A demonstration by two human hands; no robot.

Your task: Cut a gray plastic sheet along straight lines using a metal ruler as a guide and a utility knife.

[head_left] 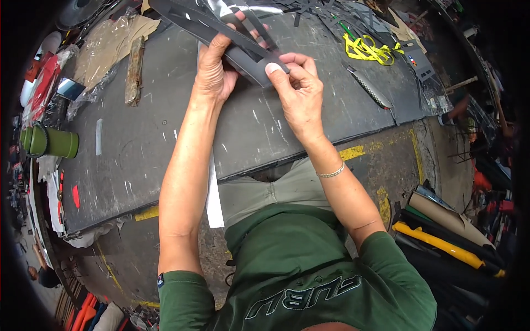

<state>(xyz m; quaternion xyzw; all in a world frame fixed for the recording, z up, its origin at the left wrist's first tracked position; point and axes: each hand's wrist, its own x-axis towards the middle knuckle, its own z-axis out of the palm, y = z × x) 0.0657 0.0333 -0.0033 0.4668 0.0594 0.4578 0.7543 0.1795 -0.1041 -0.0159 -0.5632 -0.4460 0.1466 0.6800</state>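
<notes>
My left hand (216,69) is closed around a dark grey strip of flat sheet material (243,62), its thumb lying over the upper side. A stitched line seems to run along the strip. At the strip's near end, my right hand (301,91) pinches it between thumb and fingers. Clear plastic with a dark band (258,28) hangs beyond the strip, and fingertips show through it. Both hands are raised over the far middle of the dark table (176,149). A long white strip (214,196) passes beneath my left forearm and overhangs the table's near edge.
Right of my hands lie a cutter with a patterned handle (369,88) and tangled yellow ribbon (367,51). Dark offcuts (314,14) cover the far edge. Leftward are a wooden stick (134,70), brown paper (105,55) and a green flask (52,142). Rolled material (441,245) sits lower right.
</notes>
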